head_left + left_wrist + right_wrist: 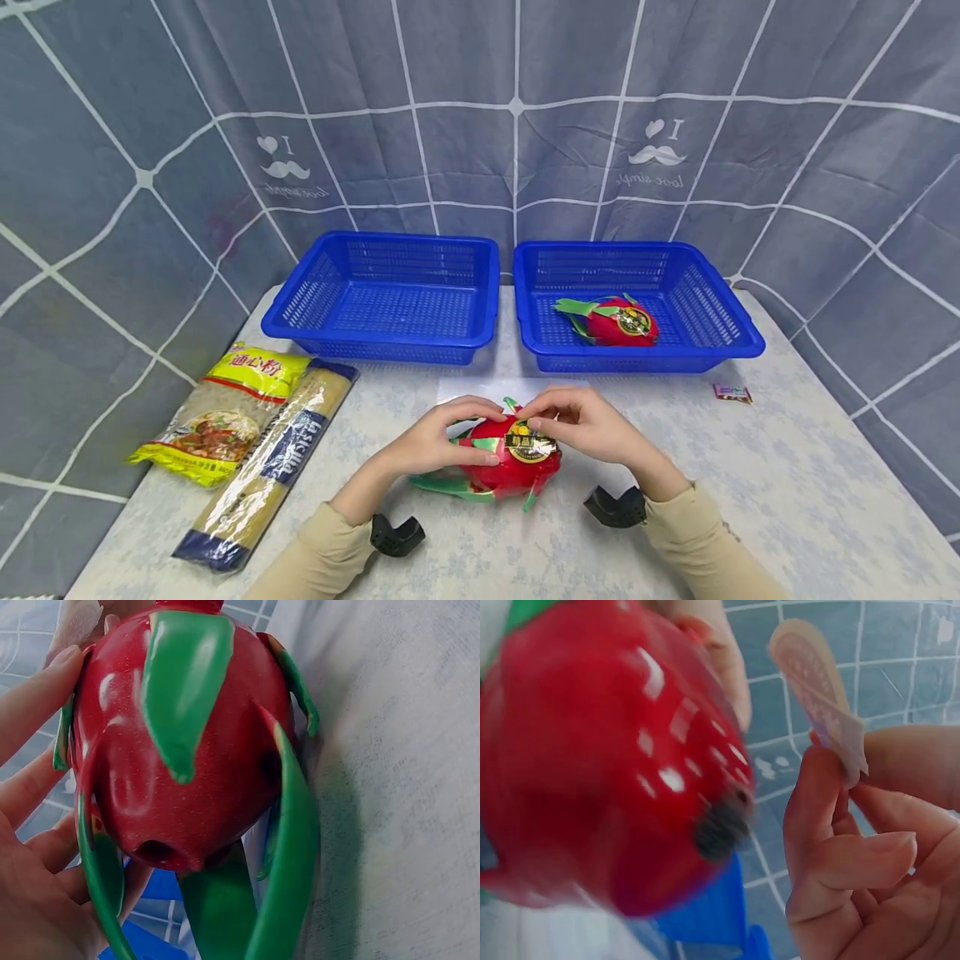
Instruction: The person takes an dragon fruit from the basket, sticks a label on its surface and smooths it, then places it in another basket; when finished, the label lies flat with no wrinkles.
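Note:
A red dragon fruit (510,477) with green leaf tips lies on the table in front of me, its leafy end to the left. My left hand (442,437) holds it, thumb on the near side and fingers on the far side; the left wrist view shows the fruit's shiny red body (210,802) beside the fingers. At the fruit's right end, my right hand (588,423) pinches a round black-and-gold sticker (534,446) between thumb and index finger. In the right wrist view the sticker's pale back (817,686) stands up from the fingertips, apart from the fruit.
Two blue baskets stand at the back: the left one (375,348) is bare inside, the right one (637,363) holds another stickered dragon fruit (611,327). A macaroni bag (225,408) and a spaghetti pack (266,467) lie left. Behind the hands is a white sheet (465,389); a small packet (732,393) lies right.

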Available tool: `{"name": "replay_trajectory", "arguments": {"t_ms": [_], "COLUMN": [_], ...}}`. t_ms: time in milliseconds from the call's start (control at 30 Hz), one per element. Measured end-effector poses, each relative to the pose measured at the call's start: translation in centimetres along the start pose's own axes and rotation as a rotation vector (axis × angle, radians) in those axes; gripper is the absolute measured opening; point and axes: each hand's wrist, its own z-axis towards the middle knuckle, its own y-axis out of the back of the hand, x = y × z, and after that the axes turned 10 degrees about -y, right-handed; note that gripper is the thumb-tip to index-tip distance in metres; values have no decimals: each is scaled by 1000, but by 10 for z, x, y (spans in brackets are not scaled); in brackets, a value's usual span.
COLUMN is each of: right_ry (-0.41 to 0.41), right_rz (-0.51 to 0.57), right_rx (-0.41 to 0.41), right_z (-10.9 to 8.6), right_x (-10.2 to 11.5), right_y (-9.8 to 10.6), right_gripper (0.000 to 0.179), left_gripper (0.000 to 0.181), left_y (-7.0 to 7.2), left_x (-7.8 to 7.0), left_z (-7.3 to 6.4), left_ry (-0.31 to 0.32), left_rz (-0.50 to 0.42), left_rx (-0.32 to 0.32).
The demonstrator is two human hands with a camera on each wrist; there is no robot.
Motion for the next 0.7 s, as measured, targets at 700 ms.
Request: {"name": "replay_trajectory", "arguments": {"t_ms": [700], "right_ry": [57], "right_rz": [-369], "right_rx": [-332], "right_z": [-16], "right_x": [-16], "right_y": [-45], "right_gripper": [14], "left_gripper": [16], "left_y": [-14], "left_x": [19], "left_z": [-3], "left_ry": [-50], "left_rz": [57], "left_rx": [20]}}
